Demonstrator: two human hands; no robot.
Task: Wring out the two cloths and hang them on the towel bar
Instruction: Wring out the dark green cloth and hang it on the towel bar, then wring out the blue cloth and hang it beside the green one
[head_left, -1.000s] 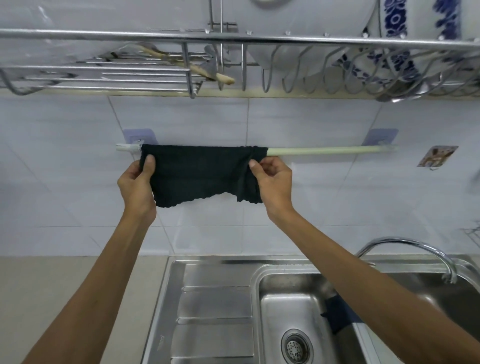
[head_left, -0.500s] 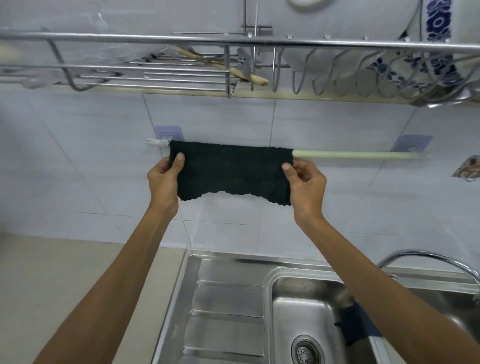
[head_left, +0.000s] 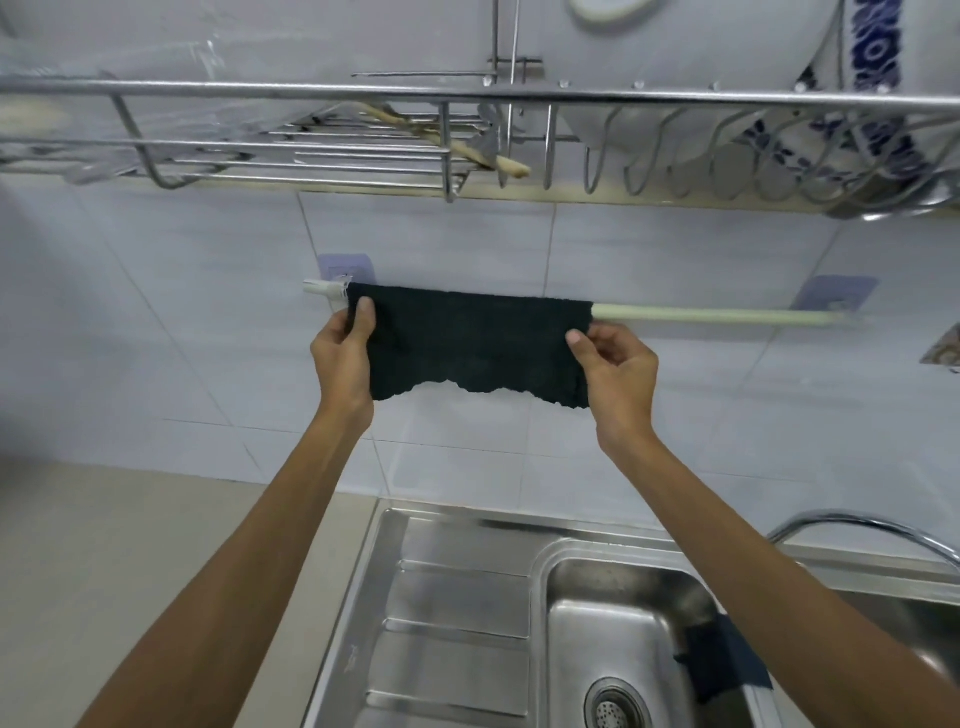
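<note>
A dark green cloth (head_left: 472, 340) hangs over the left part of the pale towel bar (head_left: 717, 314) on the tiled wall. My left hand (head_left: 345, 358) pinches the cloth's left edge, thumb on the front. My right hand (head_left: 615, 371) pinches its right edge. The cloth is stretched flat between them. A second dark blue cloth (head_left: 727, 660) lies in the sink basin (head_left: 618, 639), partly hidden behind my right forearm.
A steel dish rack (head_left: 467, 96) with plates and a wooden utensil (head_left: 457, 145) hangs right above the bar. The sink's drainboard (head_left: 457, 618) is below, a curved tap (head_left: 872, 525) at the right, beige counter (head_left: 130, 545) at the left.
The cloth has been spread a little wider along the bar, both hands staying on its edges. My head has turned left and up, so everything sits further right in view.
</note>
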